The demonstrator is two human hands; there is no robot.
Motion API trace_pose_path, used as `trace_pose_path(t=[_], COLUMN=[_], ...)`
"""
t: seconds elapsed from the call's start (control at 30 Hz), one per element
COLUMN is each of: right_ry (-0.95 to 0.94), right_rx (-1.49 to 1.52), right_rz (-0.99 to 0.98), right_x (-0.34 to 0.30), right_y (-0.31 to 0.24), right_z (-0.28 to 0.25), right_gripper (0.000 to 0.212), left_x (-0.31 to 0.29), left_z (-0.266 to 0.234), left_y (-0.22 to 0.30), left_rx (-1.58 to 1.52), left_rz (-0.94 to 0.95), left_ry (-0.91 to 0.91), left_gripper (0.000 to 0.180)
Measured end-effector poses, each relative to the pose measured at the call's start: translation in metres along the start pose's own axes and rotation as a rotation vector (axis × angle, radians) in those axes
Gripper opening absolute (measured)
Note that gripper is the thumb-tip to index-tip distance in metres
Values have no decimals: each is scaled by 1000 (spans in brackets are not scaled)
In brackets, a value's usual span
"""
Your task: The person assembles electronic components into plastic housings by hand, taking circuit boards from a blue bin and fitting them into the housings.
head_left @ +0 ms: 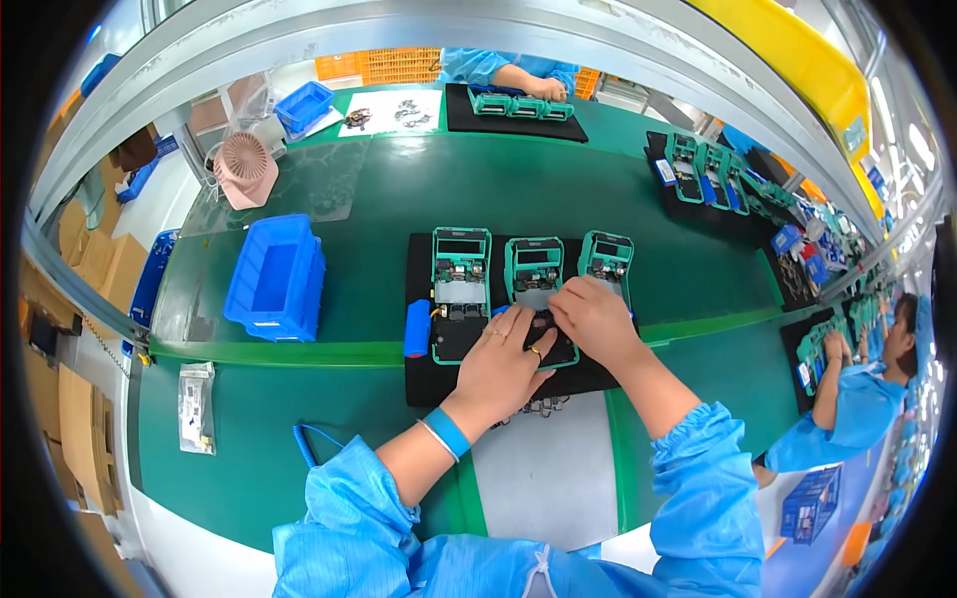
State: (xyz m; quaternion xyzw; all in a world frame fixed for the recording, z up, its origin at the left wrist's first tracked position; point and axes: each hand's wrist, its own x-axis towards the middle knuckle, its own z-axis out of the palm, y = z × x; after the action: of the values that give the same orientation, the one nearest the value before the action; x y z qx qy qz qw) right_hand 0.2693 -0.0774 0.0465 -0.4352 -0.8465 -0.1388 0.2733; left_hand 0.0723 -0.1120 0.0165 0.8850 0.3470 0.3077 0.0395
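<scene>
Head view: a black mat (420,267) bears three green cases in a row, the left case (461,292), the middle case (536,257) and the right case (606,257), each lying open with inner parts showing; none looks closed up, so the work seems only partway. The middle case appears to be the one in hand. The left hand (495,361) lies over its near half, fingers somewhat spread, while the right hand (600,324) reaches in with fingers bent together; I cannot tell whether either grips a part. A blue pack (417,329) lies beside the left case; the right case's near half is hidden. Overhead arches a metal frame (399,32), above a wide green table (399,199). At right is a person in blue sleeves (847,397); on the far side, another person's hand (545,88) is at more cases (518,106). Left are a blue bin (308,297), farther a pink fan (245,164), and near, a clear bag (196,407).
</scene>
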Motion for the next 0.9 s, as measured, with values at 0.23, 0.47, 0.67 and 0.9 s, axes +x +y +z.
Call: trace_pose_path(t=[0.23, 0.47, 0.67, 0.9], right_ry=[-36, -110, -115, -190], right_rx=[-134, -190, -276, -284], right_rz=[-88, -201, -215, -126], right_x=[4, 11, 15, 25], right_y=[7, 9, 7, 5], right_z=[21, 17, 18, 14], right_gripper=[11, 14, 15, 14], left_x=[-3, -3, -4, -6], left_z=[-1, 1, 3, 3], left_y=[-3, -4, -6, -4], left_rx=[-5, -5, -45, 3], left_rz=[-16, -15, -9, -29], left_ry=[26, 46, 54, 24], left_gripper=[52, 53, 49, 52])
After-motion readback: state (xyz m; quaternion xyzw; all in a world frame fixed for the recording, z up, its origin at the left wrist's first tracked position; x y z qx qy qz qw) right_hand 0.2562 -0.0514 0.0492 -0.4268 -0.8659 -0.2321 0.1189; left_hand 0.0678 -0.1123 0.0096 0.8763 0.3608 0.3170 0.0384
